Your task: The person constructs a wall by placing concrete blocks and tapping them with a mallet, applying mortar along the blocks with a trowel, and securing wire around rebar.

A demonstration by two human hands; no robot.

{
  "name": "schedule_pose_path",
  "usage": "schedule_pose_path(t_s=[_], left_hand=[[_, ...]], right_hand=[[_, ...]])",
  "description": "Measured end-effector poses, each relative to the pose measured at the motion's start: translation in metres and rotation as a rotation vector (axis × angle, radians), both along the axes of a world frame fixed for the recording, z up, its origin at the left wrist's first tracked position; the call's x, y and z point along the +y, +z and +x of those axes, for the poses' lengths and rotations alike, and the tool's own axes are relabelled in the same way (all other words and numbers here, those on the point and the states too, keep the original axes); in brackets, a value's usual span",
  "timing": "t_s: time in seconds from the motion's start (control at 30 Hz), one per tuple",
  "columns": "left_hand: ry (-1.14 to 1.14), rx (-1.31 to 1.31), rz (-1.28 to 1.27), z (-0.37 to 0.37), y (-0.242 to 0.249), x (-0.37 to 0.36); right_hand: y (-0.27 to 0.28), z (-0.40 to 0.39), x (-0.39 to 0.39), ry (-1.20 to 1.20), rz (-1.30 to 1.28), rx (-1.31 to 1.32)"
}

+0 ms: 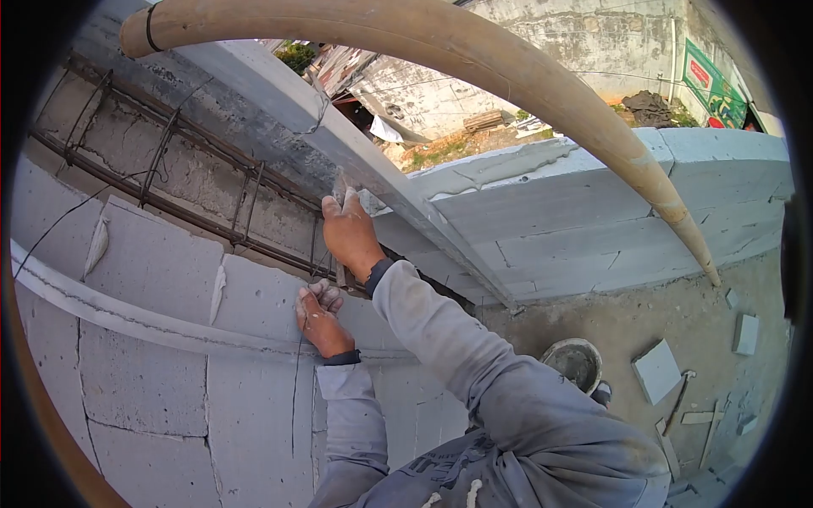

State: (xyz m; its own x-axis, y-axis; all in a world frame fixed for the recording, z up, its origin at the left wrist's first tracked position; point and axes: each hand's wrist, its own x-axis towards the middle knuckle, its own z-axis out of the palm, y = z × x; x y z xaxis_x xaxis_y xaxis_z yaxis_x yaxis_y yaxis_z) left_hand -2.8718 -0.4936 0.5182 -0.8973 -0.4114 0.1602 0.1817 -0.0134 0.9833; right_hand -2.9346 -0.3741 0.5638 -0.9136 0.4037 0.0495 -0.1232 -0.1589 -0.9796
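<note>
My right hand (pixel 350 237) is closed above the channel, its fingertips by the inner face of a long grey board (pixel 381 169). What it holds, if anything, is hidden. Lower down, my left hand (pixel 322 322) has its fingers curled over the top of the pale block wall (pixel 161 262). A thin dark wire (pixel 295 406) hangs from those fingers. Between wall and board runs a cage of rusty reinforcing bars (pixel 199 212) with cross ties. It passes just beyond my left hand and under my right.
A thick bamboo pole (pixel 474 42) slants across overhead down to the floor. Another block wall (pixel 584 212) stands to the right. On the floor are a mortar bucket (pixel 576 364), loose blocks (pixel 656 371) and a hammer-like tool (pixel 680 398). A pale ledge (pixel 169 326) crosses the near wall.
</note>
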Motion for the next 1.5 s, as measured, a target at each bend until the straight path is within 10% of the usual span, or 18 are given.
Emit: schedule_pose_path(t_s=[1.5], left_hand=[[-0.021, 0.012, -0.075, 0.005, -0.006, -0.008]], right_hand=[[-0.026, 0.008, -0.015, 0.056, -0.008, -0.055]])
